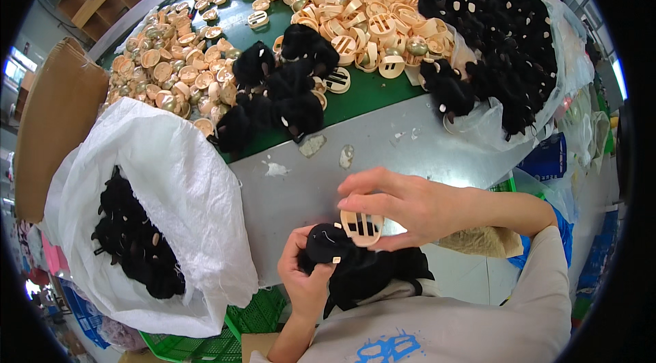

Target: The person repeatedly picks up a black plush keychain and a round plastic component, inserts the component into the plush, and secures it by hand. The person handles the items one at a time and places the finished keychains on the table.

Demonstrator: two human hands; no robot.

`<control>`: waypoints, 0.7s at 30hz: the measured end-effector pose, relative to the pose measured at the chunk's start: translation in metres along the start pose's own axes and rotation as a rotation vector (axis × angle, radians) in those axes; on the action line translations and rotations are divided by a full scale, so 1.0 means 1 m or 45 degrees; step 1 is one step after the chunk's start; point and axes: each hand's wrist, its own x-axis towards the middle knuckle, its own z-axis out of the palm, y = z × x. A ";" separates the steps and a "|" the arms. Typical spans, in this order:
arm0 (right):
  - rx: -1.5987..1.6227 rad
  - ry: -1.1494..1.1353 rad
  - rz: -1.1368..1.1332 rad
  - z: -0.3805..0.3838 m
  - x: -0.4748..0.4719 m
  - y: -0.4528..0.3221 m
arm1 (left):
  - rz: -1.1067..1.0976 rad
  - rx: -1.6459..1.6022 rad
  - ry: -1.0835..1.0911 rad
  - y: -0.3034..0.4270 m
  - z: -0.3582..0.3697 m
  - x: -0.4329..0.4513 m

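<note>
My left hand (307,270) grips a small black plush piece (328,243) with pale tabs at its edge, near the front edge of the metal table (287,194). Just right of it, my right hand (410,206) holds a round, slotted, cream plastic part (362,228) between thumb and fingers. The part is close beside the plush; whether they touch is unclear. Beyond my hands, a cluster of black plush pieces (287,83) lies on the green mat (369,96). Behind it is a large heap of cream plastic parts (353,4), with another heap (174,65) at the left.
A white woven sack (205,219) with black plush inside stands at the left, by a cardboard sheet (56,127). A clear plastic bag (569,50) full of black plush lies at the back right. Green crates (256,311) are below the table edge.
</note>
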 end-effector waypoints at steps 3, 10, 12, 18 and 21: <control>0.200 -0.003 -0.040 0.010 0.000 -0.019 | -0.018 -0.125 -0.116 -0.002 -0.006 -0.012; -0.149 -0.021 -0.459 0.023 0.000 -0.037 | -0.275 -0.166 -0.216 0.014 -0.003 -0.030; -0.200 -0.037 -0.493 0.025 -0.003 -0.040 | -0.288 -0.048 -0.261 0.020 -0.003 -0.031; -0.186 -0.067 -0.455 0.028 -0.009 -0.039 | -0.083 0.170 -0.266 0.021 0.000 -0.041; -0.101 -0.089 -0.253 0.026 -0.011 -0.043 | -0.003 0.217 -0.208 0.015 -0.001 -0.045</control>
